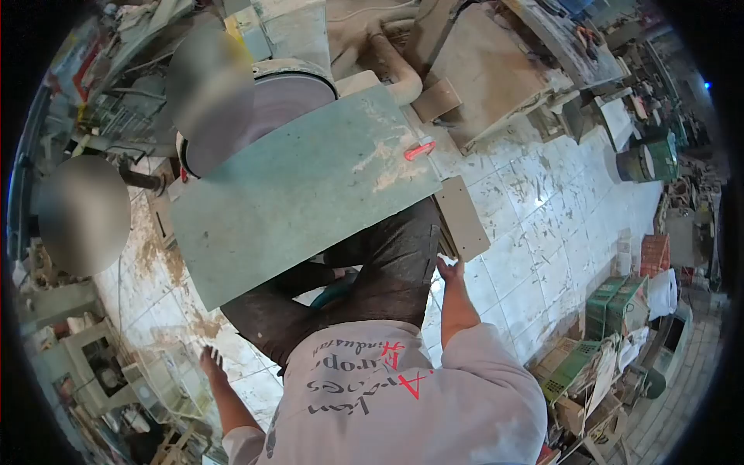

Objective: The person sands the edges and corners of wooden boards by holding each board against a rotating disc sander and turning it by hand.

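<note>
My left hand (211,361) hangs low at my left side with its fingers apart and nothing in it. My right hand (451,270) is beside my right thigh, at the near corner of a stack of brown boards (463,217). Its fingers look spread; whether they touch the boards' edge I cannot tell. In front of me, over my knees, is a greenish worktable (302,201) with dust patches. A red-handled tool (419,151) lies near its right edge. Beyond the table stands a large round sanding disc (294,101), partly hidden by a blurred patch.
A curved duct pipe (397,66) runs behind the table. Scraps litter the tiled floor (535,232). At right are green crates (612,310), a red crate (655,254) and a green bucket (659,161). Clear plastic bins (167,384) stand at left. A dusty slanted board (496,58) is at the back.
</note>
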The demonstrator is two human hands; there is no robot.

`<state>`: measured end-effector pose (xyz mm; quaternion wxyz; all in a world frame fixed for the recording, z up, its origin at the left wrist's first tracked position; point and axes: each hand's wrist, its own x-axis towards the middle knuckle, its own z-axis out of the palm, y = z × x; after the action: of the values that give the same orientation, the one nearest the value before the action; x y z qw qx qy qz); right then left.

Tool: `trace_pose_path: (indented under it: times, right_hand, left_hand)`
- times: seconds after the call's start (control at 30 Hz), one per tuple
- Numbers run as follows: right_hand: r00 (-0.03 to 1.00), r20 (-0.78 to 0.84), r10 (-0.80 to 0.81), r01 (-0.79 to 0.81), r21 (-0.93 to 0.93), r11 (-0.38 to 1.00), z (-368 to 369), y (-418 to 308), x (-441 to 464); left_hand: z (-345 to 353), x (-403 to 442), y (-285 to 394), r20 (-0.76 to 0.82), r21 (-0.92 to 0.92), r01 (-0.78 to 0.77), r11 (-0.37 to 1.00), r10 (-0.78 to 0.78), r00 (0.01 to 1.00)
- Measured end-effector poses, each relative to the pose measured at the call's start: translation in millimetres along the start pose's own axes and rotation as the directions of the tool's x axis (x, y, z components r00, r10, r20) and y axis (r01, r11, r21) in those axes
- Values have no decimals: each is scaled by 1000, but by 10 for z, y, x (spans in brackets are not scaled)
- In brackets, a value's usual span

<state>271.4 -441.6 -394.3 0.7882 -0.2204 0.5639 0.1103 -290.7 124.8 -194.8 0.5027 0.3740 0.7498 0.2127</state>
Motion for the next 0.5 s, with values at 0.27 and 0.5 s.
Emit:
trace_pose_path:
  times: [0.27,0.5]
  right_hand:
    - [955,200,-219,165,256,952,57,-438,337]
    - [913,193,-359,389,-149,909,-117,-756,773]
  left_hand:
    - [-718,-586,-446,-100,115,114,987,-102,990]
    - [-234,-688,-79,20,66,-4,998,2,1000]
